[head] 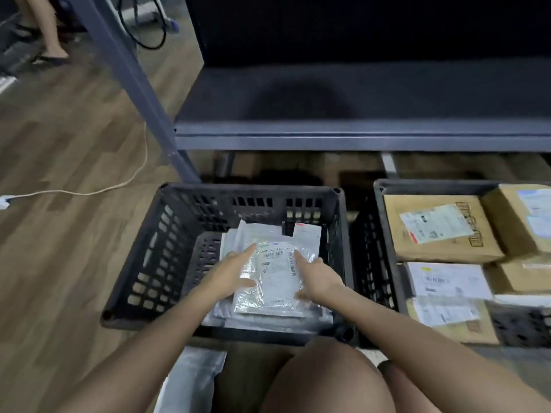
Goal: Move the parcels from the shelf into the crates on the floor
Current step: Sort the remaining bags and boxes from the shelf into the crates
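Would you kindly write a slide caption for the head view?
Left hand and right hand rest on a silver mailer in one crate; cardboard boxes sit in the next crate.

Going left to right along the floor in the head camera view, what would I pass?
white cable → left black crate → left hand → silvery mailer → right hand → right black crate → cardboard boxes

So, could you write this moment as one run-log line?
left hand: flat on silver mailer | right hand: flat on silver mailer | silver mailer: atop stack in left crate | right crate: cardboard boxes
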{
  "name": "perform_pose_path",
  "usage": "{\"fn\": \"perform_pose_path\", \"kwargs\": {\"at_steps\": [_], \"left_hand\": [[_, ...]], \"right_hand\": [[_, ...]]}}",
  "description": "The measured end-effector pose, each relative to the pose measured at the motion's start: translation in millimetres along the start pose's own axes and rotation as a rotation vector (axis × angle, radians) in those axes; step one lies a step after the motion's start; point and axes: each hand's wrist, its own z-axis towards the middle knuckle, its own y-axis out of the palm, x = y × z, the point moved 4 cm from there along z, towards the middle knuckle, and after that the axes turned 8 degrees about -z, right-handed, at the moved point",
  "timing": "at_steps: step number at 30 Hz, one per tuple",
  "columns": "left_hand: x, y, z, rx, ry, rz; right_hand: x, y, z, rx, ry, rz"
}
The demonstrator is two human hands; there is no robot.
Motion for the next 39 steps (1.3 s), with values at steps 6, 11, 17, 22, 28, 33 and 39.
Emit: {"fn": "perform_pose_path", "kwargs": {"at_steps": [6,11,17,22,28,33,39], "left_hand": [[-13,53,20,-0.116,-0.013,0.137],[-7,76,34,-0.161,-0.016,0.3],[2,86,39,-0.073,0.028,0.586],[9,91,41,-0.099,0.275,0.67],[3,114,50,-0.28,0.343,0.839],[5,125,61,-0.315,0.353,0.925],[2,128,65,-0.311,0.386,0.862]], "right_hand": [[9,45,20,-0.144,0.093,-0.184],[14,57,32,-0.147,0.121,-0.373],[7,57,36,-0.083,0.089,-0.763],[11,55,37,-0.158,0.067,-0.599],[16,73,41,-0.371,0.115,-0.501],[17,87,56,-0.273,0.05,-0.714],[18,103,77,-0.272,0.114,-0.494]]}}
